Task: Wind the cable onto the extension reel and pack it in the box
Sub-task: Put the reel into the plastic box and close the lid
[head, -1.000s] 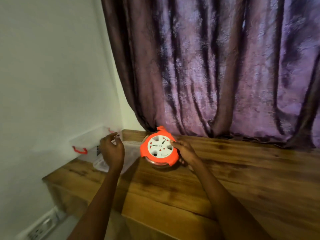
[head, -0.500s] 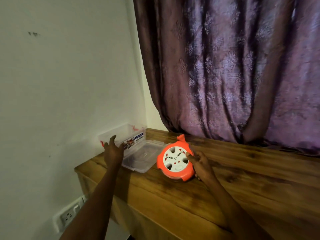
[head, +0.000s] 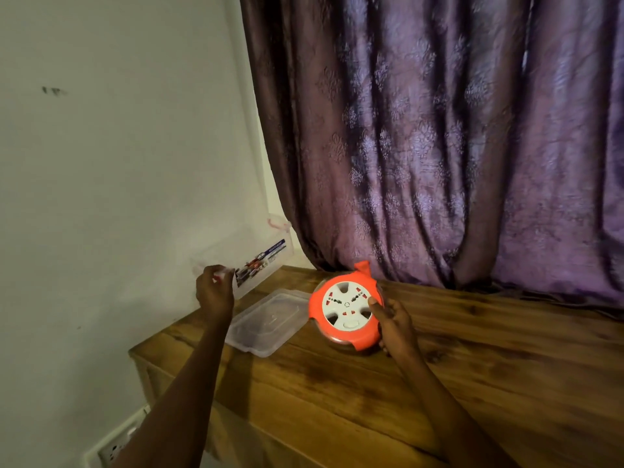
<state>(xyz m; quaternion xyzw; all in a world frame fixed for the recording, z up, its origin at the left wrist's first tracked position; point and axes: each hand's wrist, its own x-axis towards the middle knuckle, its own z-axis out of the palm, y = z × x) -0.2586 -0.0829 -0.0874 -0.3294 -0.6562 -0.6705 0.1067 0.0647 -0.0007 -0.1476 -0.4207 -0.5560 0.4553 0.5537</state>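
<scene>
1. Since the earlier frame the left hand (head: pixel 214 292) has closed on the near end of the clear box (head: pixel 251 261) and tipped it up against the wall (head: pixel 118 163); before, the hand was spread open beside it.
2. The left fingers (head: pixel 219 272) curl around the box's near rim, close to a red clip.
3. The right hand (head: pixel 393 324) holds the orange reel (head: pixel 344 307) at its right edge, thumb on the white socket face, the other fingers behind it.
4. The reel stands tilted on the wooden counter (head: pixel 472 366), its lower edge touching the wood, just in front of the purple curtain (head: pixel 439 146).
5. The clear lid (head: pixel 266 320) lies flat on the counter between box and reel.
6. The cable looks wound in; dark coils show under the orange rim.
</scene>
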